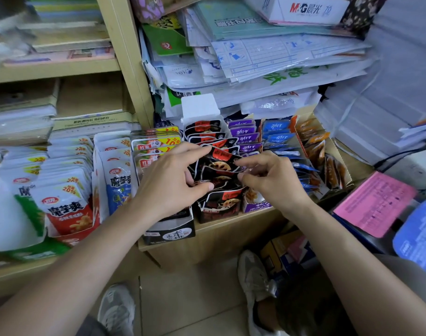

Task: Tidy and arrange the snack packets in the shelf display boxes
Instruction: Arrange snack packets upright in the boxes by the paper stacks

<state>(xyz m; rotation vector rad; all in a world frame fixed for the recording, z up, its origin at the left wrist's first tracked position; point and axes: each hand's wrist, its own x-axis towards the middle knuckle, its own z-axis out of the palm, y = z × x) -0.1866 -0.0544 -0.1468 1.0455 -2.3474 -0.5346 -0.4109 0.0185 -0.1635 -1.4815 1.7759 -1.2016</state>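
Black glossy snack packets [221, 166] with red labels and a lotus-root picture stand in a black cardboard display box [219, 213]. The box sits on the pale wooden shelf [231, 229], just above view centre. The row is uneven: the front packets lean and fan out of line, while those at 12 o'clock in the box stand straighter.

Left hand [173, 180]: at 9 o'clock of the packets. The fingers are curled, and thumb and forefinger are closed on the left edge of the front packets.

Right hand [272, 175]: at 3 o'clock of the packets. Forefinger and thumb pinch the right edge of one raised packet; the other fingers are loosely bent behind.

Neighbours on the shelf:
- Purple foil packets [245, 137] stand in the box touching the black one at 3 o'clock.
- Blue foil packets [277, 137] come next, then orange-brown packets [313, 144].
- White packets with red and orange print [64, 207] stand in rows at 9 o'clock.

A stack of plastic-sleeved papers [279, 59] lies at 12 o'clock. A pink printed sheet [374, 202] lies at 3 o'clock, off the shelf.
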